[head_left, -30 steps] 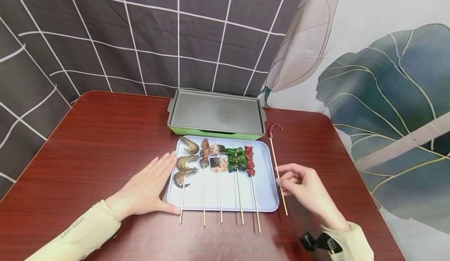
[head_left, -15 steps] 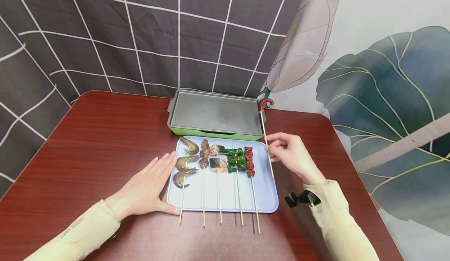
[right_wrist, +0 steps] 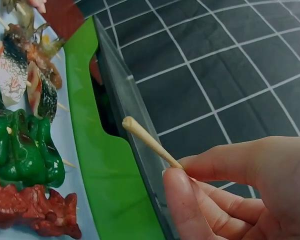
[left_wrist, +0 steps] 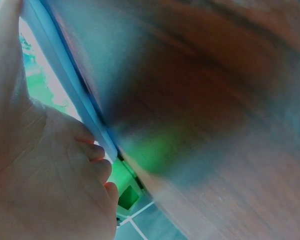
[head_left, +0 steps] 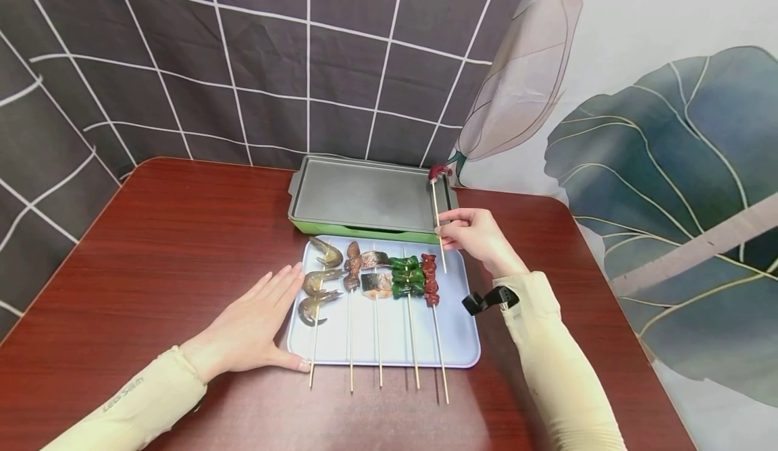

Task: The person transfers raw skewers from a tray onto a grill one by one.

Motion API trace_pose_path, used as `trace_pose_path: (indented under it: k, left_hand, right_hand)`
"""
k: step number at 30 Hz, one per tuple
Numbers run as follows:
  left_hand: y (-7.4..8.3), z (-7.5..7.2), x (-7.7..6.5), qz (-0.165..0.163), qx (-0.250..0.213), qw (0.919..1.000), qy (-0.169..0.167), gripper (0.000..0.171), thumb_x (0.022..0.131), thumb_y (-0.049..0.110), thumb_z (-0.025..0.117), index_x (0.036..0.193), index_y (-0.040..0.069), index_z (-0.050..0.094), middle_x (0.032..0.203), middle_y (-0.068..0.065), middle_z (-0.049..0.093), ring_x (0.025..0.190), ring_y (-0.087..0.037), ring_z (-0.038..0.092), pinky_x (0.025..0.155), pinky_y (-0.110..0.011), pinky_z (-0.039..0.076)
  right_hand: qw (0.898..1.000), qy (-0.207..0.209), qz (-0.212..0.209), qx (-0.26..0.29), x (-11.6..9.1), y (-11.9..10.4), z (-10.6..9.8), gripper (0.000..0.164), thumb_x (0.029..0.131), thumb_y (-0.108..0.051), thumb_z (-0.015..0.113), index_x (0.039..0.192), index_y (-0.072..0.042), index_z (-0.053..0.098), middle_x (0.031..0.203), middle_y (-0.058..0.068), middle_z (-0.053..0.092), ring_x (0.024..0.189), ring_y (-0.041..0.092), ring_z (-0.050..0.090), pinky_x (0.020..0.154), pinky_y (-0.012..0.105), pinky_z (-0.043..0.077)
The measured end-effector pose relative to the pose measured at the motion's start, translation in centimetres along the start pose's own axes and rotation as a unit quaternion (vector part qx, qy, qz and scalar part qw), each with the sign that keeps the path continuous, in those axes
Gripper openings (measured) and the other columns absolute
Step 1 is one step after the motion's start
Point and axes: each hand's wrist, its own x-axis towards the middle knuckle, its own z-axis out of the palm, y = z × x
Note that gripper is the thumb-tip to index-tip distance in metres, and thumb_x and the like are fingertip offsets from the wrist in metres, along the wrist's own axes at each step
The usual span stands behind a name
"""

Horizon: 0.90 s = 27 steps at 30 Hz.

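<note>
My right hand [head_left: 480, 236] pinches the wooden stick of a skewer [head_left: 436, 201] between thumb and fingertips. A curled dark red piece tops that skewer, over the right end of a flat grey griddle [head_left: 365, 194] with a green base. The right wrist view shows the lower end of the stick [right_wrist: 149, 140] jutting from the pinch. My left hand [head_left: 252, 323] lies with straight fingers along the left edge of a pale blue tray [head_left: 462, 336], its thumb by the front left corner. In the left wrist view, the tray's rim [left_wrist: 65, 65] runs beside this hand.
Several skewers lie on the tray: shrimp [head_left: 322, 282], brown meat [head_left: 353, 265], fish pieces [head_left: 377, 284], green pepper [head_left: 407, 277] and red meat [head_left: 430, 279]. Their sticks overhang the front rim. A dark gridded cloth [head_left: 261, 52] rises behind the reddish-brown table [head_left: 182, 235].
My right hand has carried the dark red skewer forward and left, from beside the tray's right edge to over the griddle's right end. My left hand has stayed in place.
</note>
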Motion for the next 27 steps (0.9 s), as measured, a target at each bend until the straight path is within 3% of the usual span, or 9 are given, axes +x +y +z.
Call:
trace_pose_path:
  k: [9,14,18,23,27]
  left_hand:
    - [0.0,0.1,-0.1,-0.001,0.001,1.0,-0.003,0.136,0.071,0.089,0.059,0.153,-0.015,0.029,0.161,-0.029,0.025,0.149,-0.042,0.024,0.121,-0.053,0.02]
    - [-0.1,0.0,0.0,0.001,0.003,1.0,-0.002,0.136,0.071,0.09,0.058,0.153,-0.014,0.029,0.161,-0.029,0.025,0.149,-0.042,0.024,0.121,-0.053,0.02]
    - [-0.1,0.0,0.0,0.003,0.005,1.0,0.003,0.136,0.07,0.089,0.059,0.152,-0.015,0.029,0.16,-0.029,0.026,0.149,-0.042,0.025,0.121,-0.053,0.021]
    - [-0.1,0.2,0.0,0.002,0.001,1.0,0.009,0.136,0.07,0.09,0.06,0.152,-0.014,0.03,0.16,-0.028,0.028,0.148,-0.041,0.026,0.121,-0.053,0.022]
    - [-0.1,0.3,0.0,-0.004,0.001,1.0,-0.001,0.138,0.068,0.091,0.059,0.153,-0.013,0.029,0.161,-0.027,0.027,0.149,-0.04,0.024,0.121,-0.052,0.02]
  right_hand:
    - [0.999,-0.008,0.034,0.029,1.1,0.3,0.7,0.034,0.094,-0.005,0.07,0.125,0.01,0.065,0.106,0.03,0.07,0.074,0.019,0.073,0.075,0.035,0.062]
    - [0.999,-0.007,0.038,0.039,1.4,0.1,0.9,0.035,0.094,-0.004,0.071,0.126,0.008,0.065,0.11,0.031,0.069,0.081,0.026,0.075,0.079,0.039,0.061]
    - [0.998,-0.006,0.036,0.043,1.5,0.1,0.9,0.036,0.094,-0.005,0.071,0.127,0.009,0.064,0.11,0.031,0.069,0.078,0.024,0.074,0.08,0.04,0.06]
    - [0.999,0.001,0.031,0.044,1.4,0.2,1.0,0.036,0.093,-0.007,0.073,0.125,0.008,0.065,0.108,0.03,0.07,0.069,0.016,0.072,0.071,0.031,0.062]
    - [0.999,0.008,0.025,0.033,1.1,0.3,1.1,0.036,0.092,-0.01,0.075,0.124,0.006,0.067,0.103,0.022,0.073,0.07,0.018,0.072,0.071,0.031,0.062]
